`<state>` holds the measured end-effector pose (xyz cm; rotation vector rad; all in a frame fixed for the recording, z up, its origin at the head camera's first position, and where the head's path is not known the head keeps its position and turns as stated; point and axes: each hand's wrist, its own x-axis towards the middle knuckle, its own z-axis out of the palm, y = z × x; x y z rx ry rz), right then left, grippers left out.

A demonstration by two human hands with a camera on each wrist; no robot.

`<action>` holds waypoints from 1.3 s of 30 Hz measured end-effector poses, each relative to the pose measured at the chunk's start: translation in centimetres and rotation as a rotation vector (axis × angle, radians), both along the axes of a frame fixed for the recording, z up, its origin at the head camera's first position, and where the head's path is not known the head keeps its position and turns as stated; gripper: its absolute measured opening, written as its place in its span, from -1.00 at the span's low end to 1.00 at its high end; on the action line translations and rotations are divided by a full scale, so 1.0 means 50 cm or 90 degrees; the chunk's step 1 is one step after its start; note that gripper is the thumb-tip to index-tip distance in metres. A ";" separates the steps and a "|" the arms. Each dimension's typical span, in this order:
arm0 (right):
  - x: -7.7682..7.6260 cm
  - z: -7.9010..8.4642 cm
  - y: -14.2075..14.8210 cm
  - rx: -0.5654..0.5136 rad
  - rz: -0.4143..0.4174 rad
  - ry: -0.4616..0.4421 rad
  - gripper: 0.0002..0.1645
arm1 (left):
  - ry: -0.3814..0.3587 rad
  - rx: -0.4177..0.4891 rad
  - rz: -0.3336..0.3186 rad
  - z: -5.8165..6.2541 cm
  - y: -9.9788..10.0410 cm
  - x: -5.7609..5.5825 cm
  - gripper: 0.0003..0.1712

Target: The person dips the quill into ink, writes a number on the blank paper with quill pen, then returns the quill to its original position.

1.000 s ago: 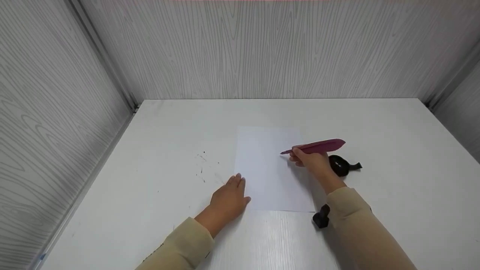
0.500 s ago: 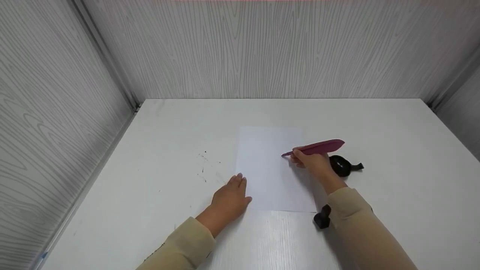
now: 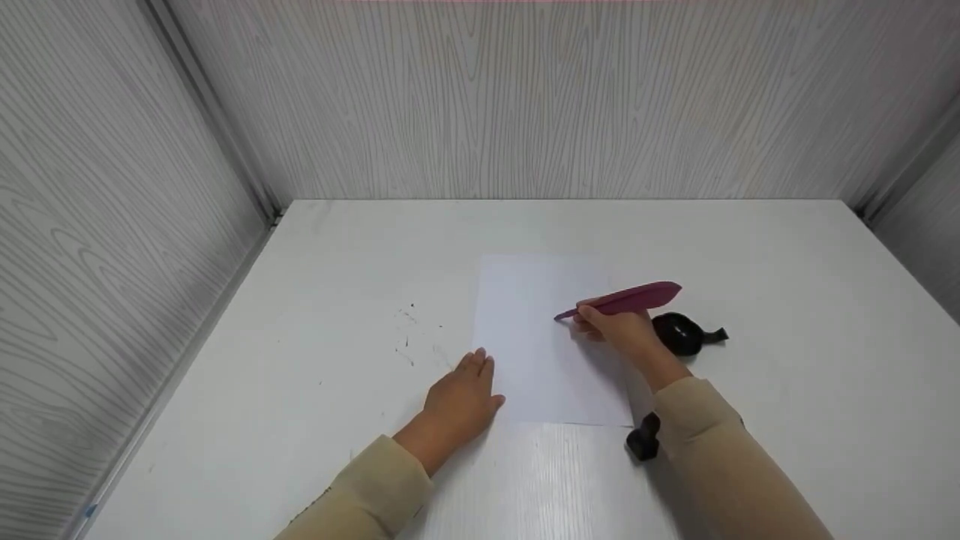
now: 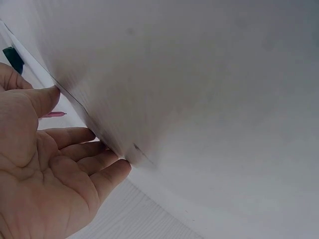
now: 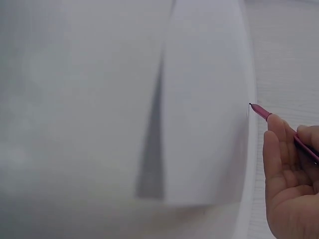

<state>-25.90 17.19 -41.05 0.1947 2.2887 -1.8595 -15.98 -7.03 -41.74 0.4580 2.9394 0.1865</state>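
Note:
My right hand (image 3: 619, 330) pinches a maroon feather-shaped pen (image 3: 637, 298) between thumb and fingers. Its tip points left and down over the right half of a white sheet of paper (image 3: 525, 360). Seen from the right wrist, the dark nib of the pen (image 5: 259, 109) is right at the sheet's surface. My left hand (image 3: 461, 394) lies flat with straight fingers at the sheet's lower left edge. In the left wrist view, the fingertips of the left hand (image 4: 55, 169) press along the paper's edge. No marks show on the sheet.
A glossy black round object with a flared neck (image 3: 679, 334) lies beside the right wrist. Near the sheet's lower right corner, a small black knobbed object (image 3: 643, 439) sits by the right sleeve. Dark specks dot the white table (image 3: 337, 300) on the left. Grained panels (image 3: 480, 97) enclose it.
The right hand and pen have shifted slightly, the tip going a little left and down over the paper. The left hand stays in place on the sheet's edge.

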 end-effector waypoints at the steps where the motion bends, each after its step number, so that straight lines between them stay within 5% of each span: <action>1: 0.000 0.000 0.000 0.000 0.002 0.000 -0.58 | 0.000 -0.001 0.000 0.000 0.000 0.000 -0.29; 39: 0.028 -0.009 0.012 0.070 0.155 -0.005 -0.58 | -0.024 0.013 0.007 0.005 0.002 -0.003 -0.29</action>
